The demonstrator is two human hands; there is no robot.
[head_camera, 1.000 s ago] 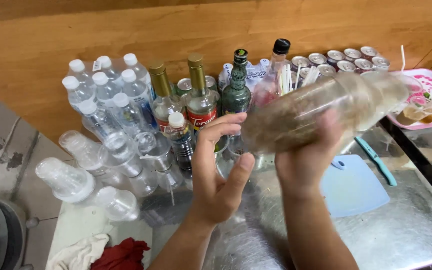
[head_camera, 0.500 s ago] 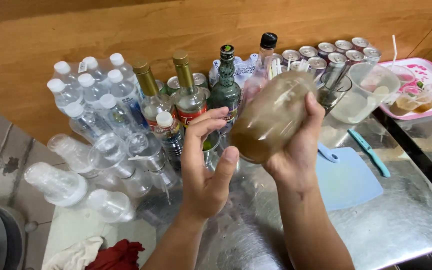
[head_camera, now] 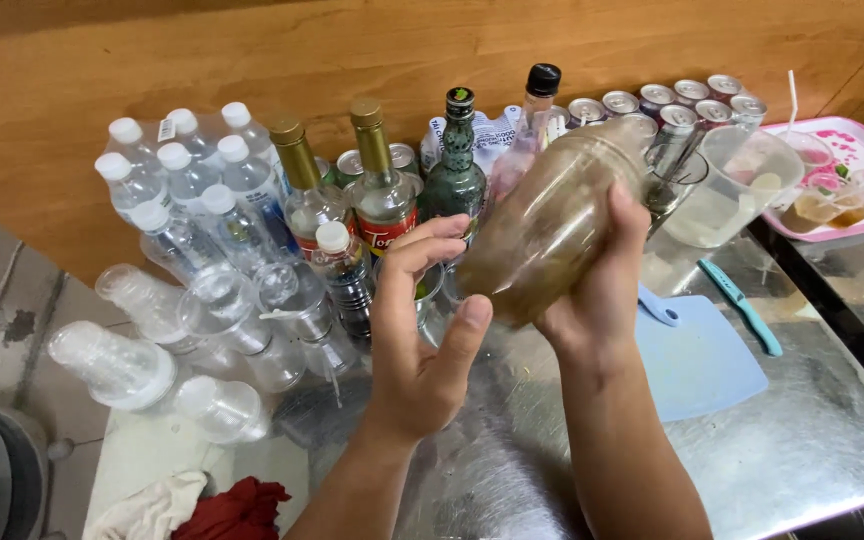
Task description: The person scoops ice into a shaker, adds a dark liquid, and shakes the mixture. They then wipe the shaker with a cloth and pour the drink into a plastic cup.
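My right hand (head_camera: 597, 290) grips a clear plastic shaker (head_camera: 552, 225) filled with brownish liquid, held tilted above the steel counter (head_camera: 812, 440). My left hand (head_camera: 422, 335) is open, fingers spread, its thumb close to the shaker's lower end without clearly touching it. Behind the hands stand glass syrup bottles with gold caps (head_camera: 377, 195), a green bottle (head_camera: 455, 175) and a bottle with a black cap (head_camera: 530, 125).
A pack of water bottles (head_camera: 187, 185) and stacked plastic cups (head_camera: 142, 375) lie left. Cans (head_camera: 672, 100), a clear pitcher (head_camera: 727, 185) and a pink tray (head_camera: 842, 180) sit back right. A blue cutting board (head_camera: 697, 360) and teal knife (head_camera: 742, 305) lie right. Cloths (head_camera: 202, 505) lie lower left.
The shaker has swung down and left from a nearly level pose to a steeper tilt. My left hand stays open beside it, now closer to its lower end.
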